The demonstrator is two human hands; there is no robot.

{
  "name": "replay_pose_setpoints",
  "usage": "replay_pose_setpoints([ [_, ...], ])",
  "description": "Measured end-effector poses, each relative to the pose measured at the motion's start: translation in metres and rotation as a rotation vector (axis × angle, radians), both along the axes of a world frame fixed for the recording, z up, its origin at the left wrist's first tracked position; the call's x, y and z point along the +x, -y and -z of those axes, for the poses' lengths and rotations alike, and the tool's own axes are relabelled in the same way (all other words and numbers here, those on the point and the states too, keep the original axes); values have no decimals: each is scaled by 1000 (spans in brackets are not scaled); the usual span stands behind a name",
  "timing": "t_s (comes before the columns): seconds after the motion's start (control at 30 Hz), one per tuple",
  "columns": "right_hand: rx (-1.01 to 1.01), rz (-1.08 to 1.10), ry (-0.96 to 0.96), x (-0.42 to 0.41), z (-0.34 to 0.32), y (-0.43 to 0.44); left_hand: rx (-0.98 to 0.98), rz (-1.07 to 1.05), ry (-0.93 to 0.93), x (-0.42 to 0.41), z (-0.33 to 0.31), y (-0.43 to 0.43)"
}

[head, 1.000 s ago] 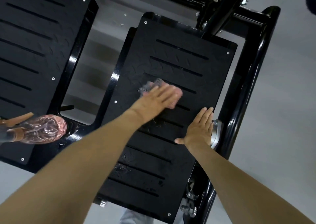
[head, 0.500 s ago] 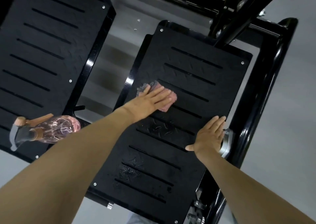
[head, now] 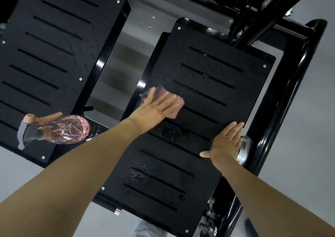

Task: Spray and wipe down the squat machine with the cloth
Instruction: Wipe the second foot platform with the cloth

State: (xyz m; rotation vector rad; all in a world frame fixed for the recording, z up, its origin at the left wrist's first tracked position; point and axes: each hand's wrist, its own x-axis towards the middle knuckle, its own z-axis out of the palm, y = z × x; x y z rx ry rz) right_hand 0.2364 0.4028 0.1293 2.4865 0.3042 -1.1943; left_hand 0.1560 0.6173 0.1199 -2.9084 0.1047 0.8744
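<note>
The left hand [head: 157, 108] lies flat, fingers straight, pressing the pink cloth [head: 175, 112] onto the middle of the right footplate [head: 208, 77]. The right hand [head: 226, 144] rests spread and flat on the plate's right edge, holding nothing. Wet droplets [head: 141, 175] lie nearer the person, down the plate's long axis, and the cloth hand is closer to them. The spray bottle [head: 63, 129] lies on its side on the left plate's corner.

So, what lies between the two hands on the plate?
Only bare footplate: black tread metal with slots, partly wet. Nothing else lies between the left hand on the cloth and the right hand, as the head view shows.
</note>
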Motion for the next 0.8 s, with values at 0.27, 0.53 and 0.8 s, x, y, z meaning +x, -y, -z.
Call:
replay_pose_setpoints([
  [0.27,3,4,14,0,2,0,-70,-468,-16,-19,2,-2],
  [0.53,19,-23,24,-2,3,5,44,-57,-48,-38,-3,-26],
  [0.8,16,-22,32,-1,4,8,-79,-254,47,-36,12,68],
])
